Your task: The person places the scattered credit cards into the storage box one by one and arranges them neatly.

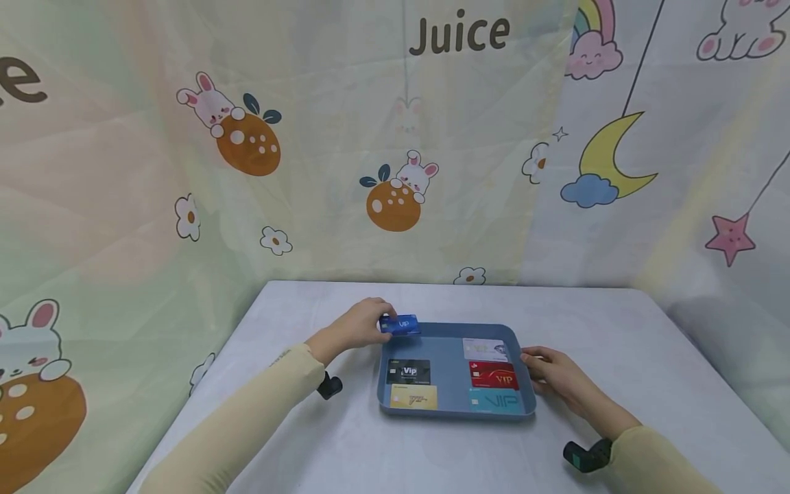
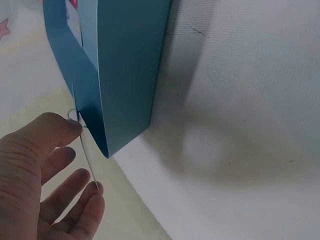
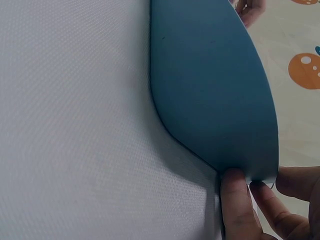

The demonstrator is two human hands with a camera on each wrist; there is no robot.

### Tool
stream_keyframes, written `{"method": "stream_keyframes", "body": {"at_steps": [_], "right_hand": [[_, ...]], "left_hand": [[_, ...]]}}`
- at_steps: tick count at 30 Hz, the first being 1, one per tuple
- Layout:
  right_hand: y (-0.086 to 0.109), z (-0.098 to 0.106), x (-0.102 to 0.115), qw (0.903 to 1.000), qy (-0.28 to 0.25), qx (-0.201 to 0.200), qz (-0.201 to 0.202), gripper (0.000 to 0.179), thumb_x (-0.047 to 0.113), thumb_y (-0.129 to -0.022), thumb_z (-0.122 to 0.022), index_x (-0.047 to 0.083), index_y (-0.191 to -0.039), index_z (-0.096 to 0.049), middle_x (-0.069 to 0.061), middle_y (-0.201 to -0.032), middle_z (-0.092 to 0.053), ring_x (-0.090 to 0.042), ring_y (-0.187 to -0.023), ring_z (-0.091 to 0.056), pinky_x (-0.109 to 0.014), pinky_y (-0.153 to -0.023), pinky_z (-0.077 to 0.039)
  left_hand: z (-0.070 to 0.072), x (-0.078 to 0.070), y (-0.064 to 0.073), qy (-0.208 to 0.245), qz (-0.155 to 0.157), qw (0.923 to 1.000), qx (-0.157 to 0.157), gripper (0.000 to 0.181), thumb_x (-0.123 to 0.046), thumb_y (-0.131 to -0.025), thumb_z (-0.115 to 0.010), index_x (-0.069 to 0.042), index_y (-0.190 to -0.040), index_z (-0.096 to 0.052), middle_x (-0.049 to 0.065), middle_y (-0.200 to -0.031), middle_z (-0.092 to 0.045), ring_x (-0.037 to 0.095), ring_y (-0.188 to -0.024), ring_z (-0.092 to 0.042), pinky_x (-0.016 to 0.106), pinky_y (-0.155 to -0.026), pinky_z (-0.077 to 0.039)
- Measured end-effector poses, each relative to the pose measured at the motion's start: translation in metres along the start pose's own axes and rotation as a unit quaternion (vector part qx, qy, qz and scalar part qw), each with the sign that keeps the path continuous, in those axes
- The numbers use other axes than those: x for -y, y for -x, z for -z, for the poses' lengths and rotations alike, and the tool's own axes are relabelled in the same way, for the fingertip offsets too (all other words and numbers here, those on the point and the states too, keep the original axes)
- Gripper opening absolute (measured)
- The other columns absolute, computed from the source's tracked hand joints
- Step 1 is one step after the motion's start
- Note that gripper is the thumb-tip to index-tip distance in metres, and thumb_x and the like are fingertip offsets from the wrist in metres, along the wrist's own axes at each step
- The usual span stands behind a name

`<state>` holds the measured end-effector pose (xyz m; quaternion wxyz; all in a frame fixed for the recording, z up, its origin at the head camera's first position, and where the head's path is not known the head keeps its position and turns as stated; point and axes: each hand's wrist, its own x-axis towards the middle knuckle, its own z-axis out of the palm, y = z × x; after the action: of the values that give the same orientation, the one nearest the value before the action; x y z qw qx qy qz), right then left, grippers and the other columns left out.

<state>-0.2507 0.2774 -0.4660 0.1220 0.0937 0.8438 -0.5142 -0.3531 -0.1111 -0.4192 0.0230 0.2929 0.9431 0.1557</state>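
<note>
My left hand (image 1: pixel 364 322) pinches a blue VIP card (image 1: pixel 404 324) between thumb and fingers, above the back left corner of the blue tray (image 1: pixel 450 403). In the left wrist view the card (image 2: pixel 89 160) shows nearly edge-on beside the tray's wall. On the tray's left side lie a black Vip card (image 1: pixel 409 379) and, in front of it, a gold card (image 1: pixel 415 405). Down its right side run a white card (image 1: pixel 478 346), a red VIP card (image 1: pixel 484 379) and a teal VIP card (image 1: pixel 484 405). My right hand (image 1: pixel 558 377) holds the tray's right side, thumb at the rim and fingers against the outer wall.
The tray stands on a table with a white cloth (image 1: pixel 315 439). Printed curtains (image 1: pixel 327 137) hang behind the table and along its sides. A small black camera sits on each wrist: the left one (image 1: pixel 330 385) and the right one (image 1: pixel 586 456).
</note>
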Motion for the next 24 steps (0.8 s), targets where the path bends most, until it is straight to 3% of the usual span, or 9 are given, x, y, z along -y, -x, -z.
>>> {"method": "stream_keyframes", "body": {"at_steps": [17, 24], "right_hand": [[-0.001, 0.001, -0.001, 0.9999, -0.010, 0.007, -0.001, 0.062, 0.036, -0.107, -0.056, -0.007, -0.149, -0.042, -0.036, -0.145, -0.050, -0.039, -0.118, -0.062, -0.029, -0.085, -0.060], [-0.003, 0.001, -0.002, 0.9999, -0.010, 0.003, -0.012, 0.062, 0.037, -0.107, -0.057, -0.006, -0.149, -0.043, -0.035, -0.144, -0.051, -0.036, -0.116, -0.063, -0.026, -0.082, -0.059]], "left_hand": [[-0.006, -0.014, -0.001, 0.009, -0.038, 0.9990, 0.020, 0.032, -0.024, -0.088, -0.081, -0.016, -0.117, -0.073, 0.005, -0.131, -0.065, 0.023, -0.121, -0.061, 0.040, -0.106, -0.053], [-0.010, -0.017, -0.003, -0.019, -0.054, 0.9980, 0.029, 0.031, -0.025, -0.088, -0.081, -0.017, -0.117, -0.073, 0.005, -0.131, -0.065, 0.022, -0.124, -0.060, 0.040, -0.107, -0.051]]}}
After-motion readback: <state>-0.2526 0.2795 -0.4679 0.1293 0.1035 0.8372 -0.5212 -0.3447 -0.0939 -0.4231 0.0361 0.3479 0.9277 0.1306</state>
